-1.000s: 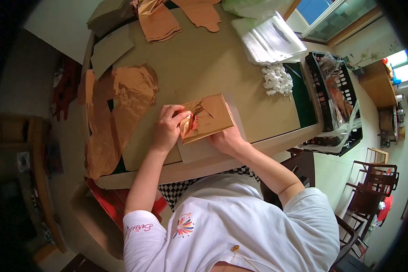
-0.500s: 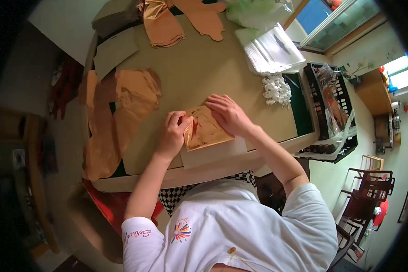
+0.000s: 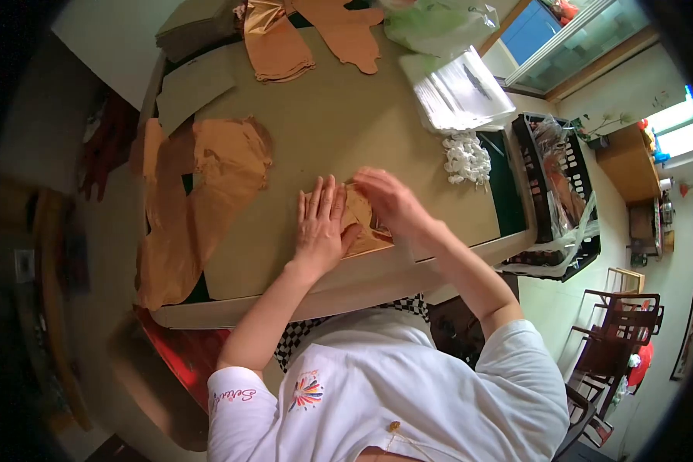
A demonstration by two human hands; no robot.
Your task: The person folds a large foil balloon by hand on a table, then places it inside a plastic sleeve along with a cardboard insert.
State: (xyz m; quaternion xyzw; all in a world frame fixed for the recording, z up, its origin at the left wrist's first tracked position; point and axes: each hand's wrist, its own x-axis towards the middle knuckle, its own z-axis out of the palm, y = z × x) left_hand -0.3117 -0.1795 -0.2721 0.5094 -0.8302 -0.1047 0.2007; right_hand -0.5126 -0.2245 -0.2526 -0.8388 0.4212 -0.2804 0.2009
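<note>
A folded piece of shiny copper-coloured foil [image 3: 359, 209], perhaps a flat foil balloon, lies at the table's near edge in front of me. My left hand [image 3: 321, 228] is open and flat, pressing on the foil's left part with fingers pointing away from me. At the right side of the foil, my right hand [image 3: 395, 202] has its fingers curled in, seemingly closed on the foil's edge; motion blurs it a little. A larger crumpled copper foil shape [image 3: 231, 158] is spread out to the left of my hands.
More copper foil pieces [image 3: 281, 50] lie at the far side, near grey cardboard sheets [image 3: 196, 85]. Clear plastic bags [image 3: 462, 92] are stacked at the far right beside a bunch of white curled pieces [image 3: 467, 158]. A black crate [image 3: 543, 177] stands past the table's right edge.
My left hand has gone from pinching the foil's left edge to lying flat on it. My right hand has shifted slightly and its fingers have curled. The foil looks narrower.
</note>
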